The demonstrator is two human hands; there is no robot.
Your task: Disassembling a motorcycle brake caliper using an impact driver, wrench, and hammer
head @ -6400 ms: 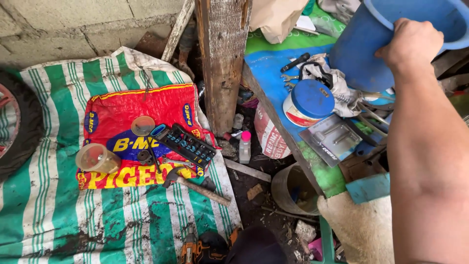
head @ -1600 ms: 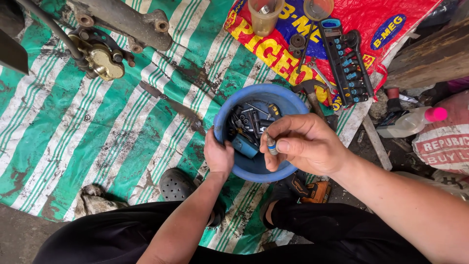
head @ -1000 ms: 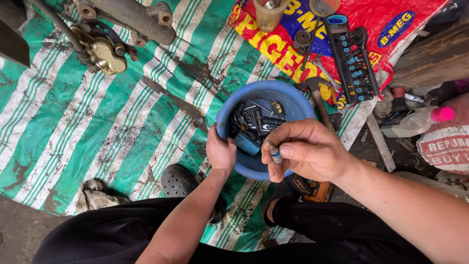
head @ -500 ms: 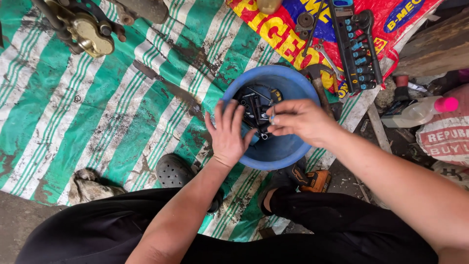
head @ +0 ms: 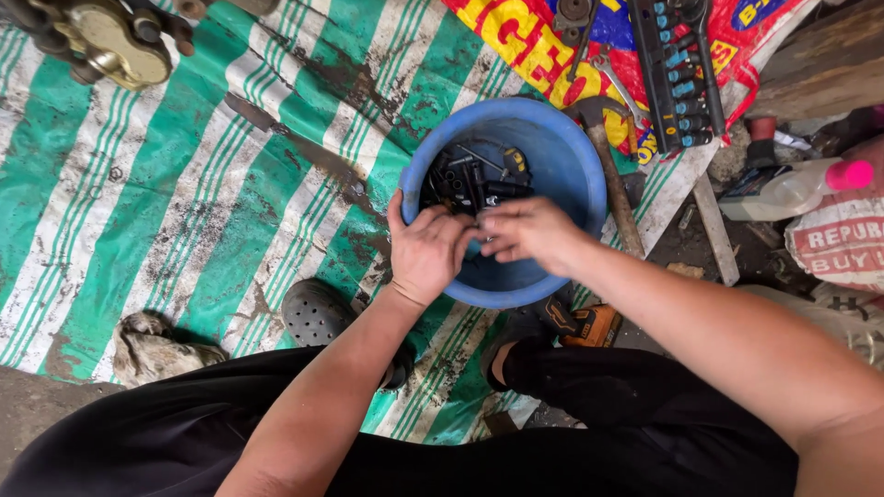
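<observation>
One blue bucket [head: 562,175], one hammer [head: 608,175], two hands [head: 479,244].

Red-yellow-blue printed sack [head: 737,28] top; white-red printed bag [head: 843,248] right.

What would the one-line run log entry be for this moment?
left hand: on bucket rim | right hand: fingertips over bucket | blue bucket: on striped tarp, dark metal parts inside | hammer: beside bucket

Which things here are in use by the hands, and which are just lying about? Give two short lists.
In use: blue bucket, dark metal parts inside it, left hand, right hand.

Lying about: hammer, socket set, brass part, plastic bottle, rag, striped sheet.
</observation>
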